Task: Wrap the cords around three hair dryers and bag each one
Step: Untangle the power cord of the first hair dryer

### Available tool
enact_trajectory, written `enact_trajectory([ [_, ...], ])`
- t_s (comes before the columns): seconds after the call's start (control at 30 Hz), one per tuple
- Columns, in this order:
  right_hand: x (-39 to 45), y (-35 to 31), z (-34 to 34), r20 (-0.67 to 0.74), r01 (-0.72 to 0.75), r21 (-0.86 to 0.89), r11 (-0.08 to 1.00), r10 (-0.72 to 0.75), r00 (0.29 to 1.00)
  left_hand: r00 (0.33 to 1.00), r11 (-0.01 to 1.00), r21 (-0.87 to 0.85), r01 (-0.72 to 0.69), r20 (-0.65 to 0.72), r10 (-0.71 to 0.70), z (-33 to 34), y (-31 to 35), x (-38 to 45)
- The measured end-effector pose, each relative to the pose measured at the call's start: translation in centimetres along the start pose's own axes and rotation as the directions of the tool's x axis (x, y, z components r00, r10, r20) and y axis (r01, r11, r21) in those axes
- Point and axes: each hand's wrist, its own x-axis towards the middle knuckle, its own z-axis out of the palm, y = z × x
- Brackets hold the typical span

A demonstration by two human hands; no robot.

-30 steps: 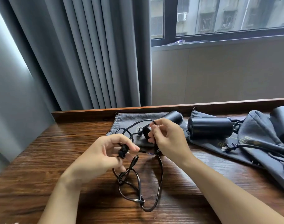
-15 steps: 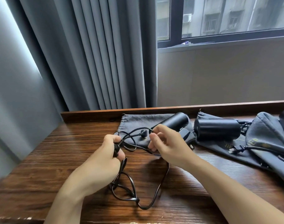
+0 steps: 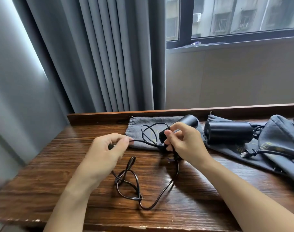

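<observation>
Left hand (image 3: 107, 148): fingers curled together and pinching the cord (image 3: 161, 195); a dark piece shows inside the curl, its identity too blurred to tell.
Cord: thin, black and limp. One stretch runs from the left fingertips across to the right hand; the rest lies slack on the table (image 3: 59, 173) below both hands, twisted into loose loops. Judged light and floppy, prone to tangling; best taken near the dryer's handle and fed through pinched fingers so each turn lies flat.
First bag (image 3: 136, 128): grey cloth pouch lying flat just beyond the fingertips of both hands, with a loop of cord resting on it.
Right hand (image 3: 184, 144): fingers clamped round the handle of the first dryer (image 3: 189, 120), thumb pressing a dark part of it.
First dryer: black barrel pointing away past the right knuckles, over the first bag. Judged rigid and smooth, heavier at the barrel; the handle offers the surest hold while wrapping.
Second dryer (image 3: 228, 132): black, on its side to the right of the right hand, resting on another grey bag (image 3: 243, 153), cord unwrapped, plug (image 3: 243, 154) lying loose.
Third bag (image 3: 277, 136): rumpled at the far right edge; a dark shape beside it may be the third dryer.
</observation>
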Motion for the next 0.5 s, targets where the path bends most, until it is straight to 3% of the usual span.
enact_trajectory([
  [0.17,0.2,0.2,0.0,-0.092,-0.021,-0.045,0.999,0.016,0.996,0.98,0.898,-0.435,0.063,-0.143,-0.138,-1.6,-0.9,0.6],
  [0.27,0.2,0.5,0.2,-0.118,-0.031,-0.03,0.999,0.028,0.993,0.955,0.761,-0.639,0.112,-0.141,-0.26,-2.2,-1.3,1.5],
  [0.4,0.0,0.9,0.4,-0.184,-0.017,-0.039,0.999,0.01,0.983,0.942,0.496,-0.86,0.117,-0.062,-0.329,-2.3,-1.7,2.6],
  [0.5,0.1,1.3,0.3,-0.228,0.057,-0.173,0.983,-0.096,0.969,0.912,0.331,-0.934,0.135,-0.013,-0.409,-1.9,-2.1,3.1],
])
